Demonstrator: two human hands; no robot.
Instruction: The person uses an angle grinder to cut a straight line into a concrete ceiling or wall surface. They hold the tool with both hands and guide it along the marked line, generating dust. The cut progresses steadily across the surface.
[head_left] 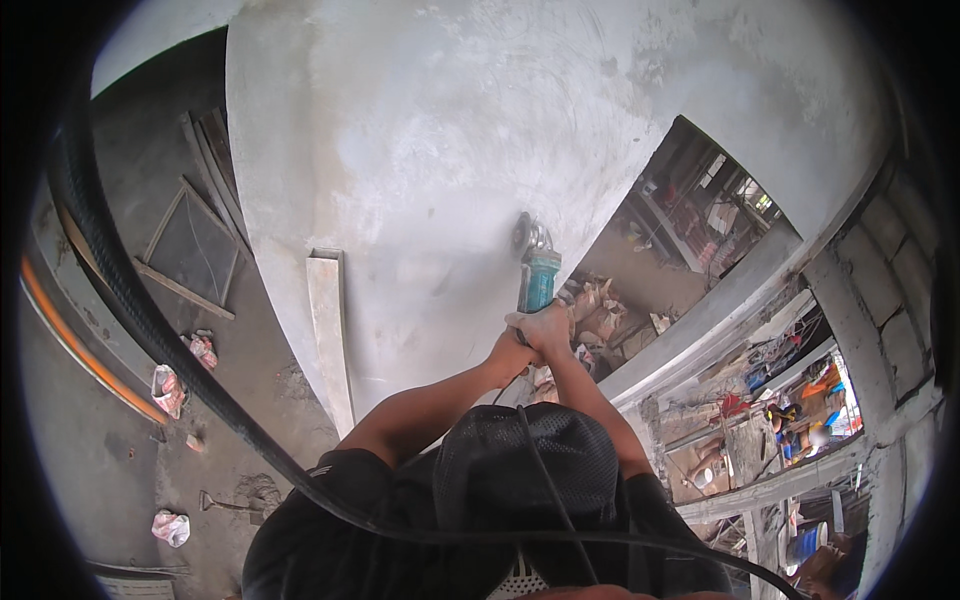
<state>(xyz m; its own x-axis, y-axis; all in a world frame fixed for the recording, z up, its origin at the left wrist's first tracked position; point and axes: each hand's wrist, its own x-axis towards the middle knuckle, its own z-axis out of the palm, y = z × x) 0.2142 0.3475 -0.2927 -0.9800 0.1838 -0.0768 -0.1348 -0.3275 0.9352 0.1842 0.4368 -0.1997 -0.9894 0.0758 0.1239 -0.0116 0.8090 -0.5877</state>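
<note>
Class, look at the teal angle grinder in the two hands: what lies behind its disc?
Behind the angle grinder and its disc is the grey plastered wall. The patch right under the disc is covered. Both hands wrap the handle, hiding it.

A grey plastered wall [430,130] fills the view in daylight — bare concrete floor [120,470] below, block wall [890,290] at right.

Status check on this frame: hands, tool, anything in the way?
Both hands clamped on teal angle grinder. Disc at the grey plaster wall. Black cable hangs left, clear of the tool.
</note>
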